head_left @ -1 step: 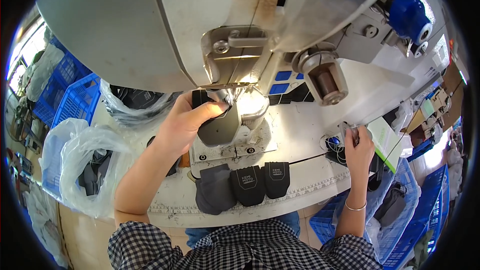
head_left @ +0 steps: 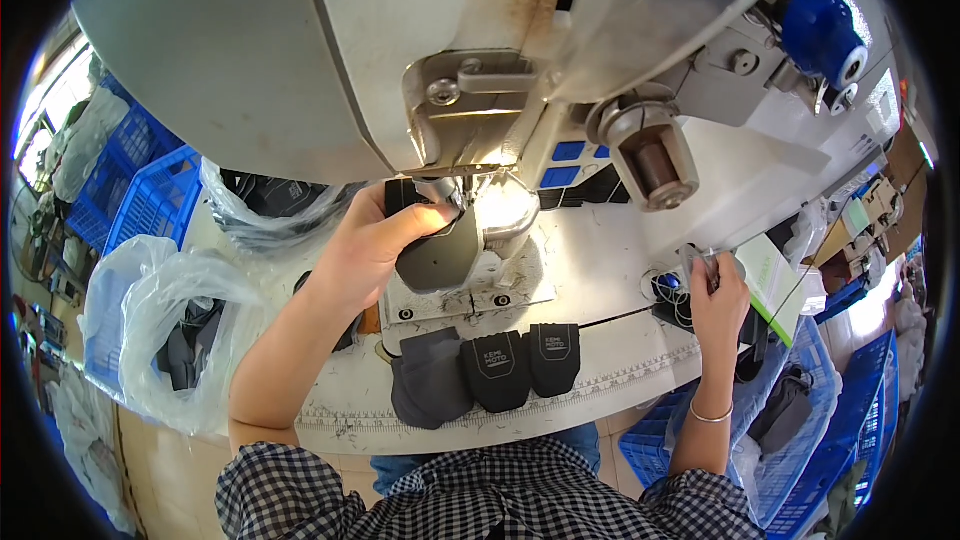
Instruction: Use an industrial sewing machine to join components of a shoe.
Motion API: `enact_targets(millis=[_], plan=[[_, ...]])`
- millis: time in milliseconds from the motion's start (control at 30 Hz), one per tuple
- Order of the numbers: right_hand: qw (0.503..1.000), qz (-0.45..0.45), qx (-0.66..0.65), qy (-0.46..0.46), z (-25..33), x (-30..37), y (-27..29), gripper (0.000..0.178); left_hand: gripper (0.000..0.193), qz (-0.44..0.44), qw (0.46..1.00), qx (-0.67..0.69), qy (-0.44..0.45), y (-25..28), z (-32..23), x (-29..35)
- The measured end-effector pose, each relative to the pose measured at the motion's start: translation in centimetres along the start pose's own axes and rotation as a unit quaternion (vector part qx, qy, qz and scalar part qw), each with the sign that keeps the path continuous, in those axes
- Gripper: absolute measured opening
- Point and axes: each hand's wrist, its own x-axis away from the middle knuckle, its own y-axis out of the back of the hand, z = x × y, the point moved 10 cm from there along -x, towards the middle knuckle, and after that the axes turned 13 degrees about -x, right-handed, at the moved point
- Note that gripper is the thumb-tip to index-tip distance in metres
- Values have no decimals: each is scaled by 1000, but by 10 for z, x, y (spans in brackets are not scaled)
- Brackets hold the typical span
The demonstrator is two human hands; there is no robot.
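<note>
Beneath the needle (head_left: 466, 183) of a sewing machine (head_left: 370, 60) lies a grey and black fabric piece (head_left: 440, 258). My left hand (head_left: 378, 240) grips its left edge, thumb on top close to the presser foot; the fingers underneath are hidden. Far to the right, my right hand (head_left: 718, 295) is closed around a small grey metal object (head_left: 694, 260), mostly covered by the fingers. Along the table's front lie a dark grey fabric piece (head_left: 430, 385) and two black fabric pieces (head_left: 497, 370) with pale printing. From the rightmost one a black cord (head_left: 615, 317) runs towards my right hand.
A spool (head_left: 655, 175) hangs at the machine's right side. Plastic bags (head_left: 205, 285) holding dark pieces stand at the left, with a blue crate (head_left: 150, 195) behind. More blue crates (head_left: 800, 440) sit low at the right, beside a green and white box (head_left: 770, 285).
</note>
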Motion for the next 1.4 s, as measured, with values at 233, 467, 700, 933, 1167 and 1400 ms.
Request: enact_targets(millis=[233, 467, 700, 933, 1167, 1400], plan=[[1000, 3, -1, -3, -2, 1, -1, 20, 8, 15, 1000, 0, 10, -3, 1, 1], [1000, -2, 0, -3, 0, 2, 1, 21, 6, 21, 1000, -14, 12, -4, 1, 2], [996, -38, -74, 11, 1, 6, 10, 24, 7, 7, 999, -24, 20, -3, 2, 4], [985, -58, -161, 33, 18, 18, 16, 28, 6, 34, 999, -14, 14, -1, 2, -1], [984, -19, -177, 16, 24, 24, 10, 27, 14, 28, 1000, -8, -5, 5, 4, -6], [982, 10, -189, 16, 25, 32, -3, 26, 22, 18, 1000, 25, 0, 5, -4, -10]])
